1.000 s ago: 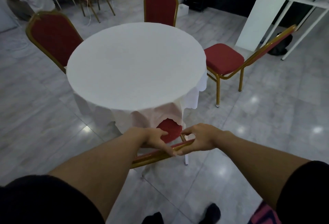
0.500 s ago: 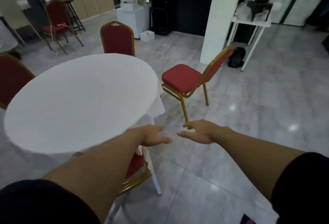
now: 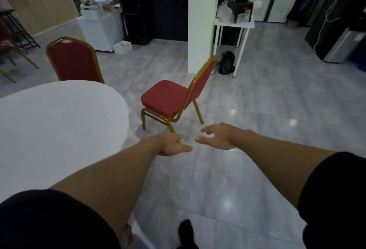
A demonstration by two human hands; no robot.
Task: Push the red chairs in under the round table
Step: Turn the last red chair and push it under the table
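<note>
The round table (image 3: 59, 122) with its white cloth fills the left of the view. A red chair (image 3: 170, 98) with a gold frame stands pulled out on the floor to the table's right, its seat facing the table. Another red chair (image 3: 74, 60) stands tucked behind the table's far edge. My left hand (image 3: 172, 146) and my right hand (image 3: 219, 135) reach forward side by side, both empty with fingers apart, just short of the pulled-out chair's front legs. A bit of gold frame (image 3: 127, 233) shows under my left arm at the bottom.
A white pillar (image 3: 203, 21) rises behind the pulled-out chair. Beside it stands a white side table (image 3: 233, 25) with a black bag (image 3: 226, 62) under it. A white cabinet (image 3: 101, 29) is at the back left. Another red chair (image 3: 8, 51) stands at the far left. Grey tiled floor spreads to the right.
Both hands let go of the near chair's backrest, which is now pushed under the table. The view swung right toward the pulled-out chair, and both open hands moved toward it.
</note>
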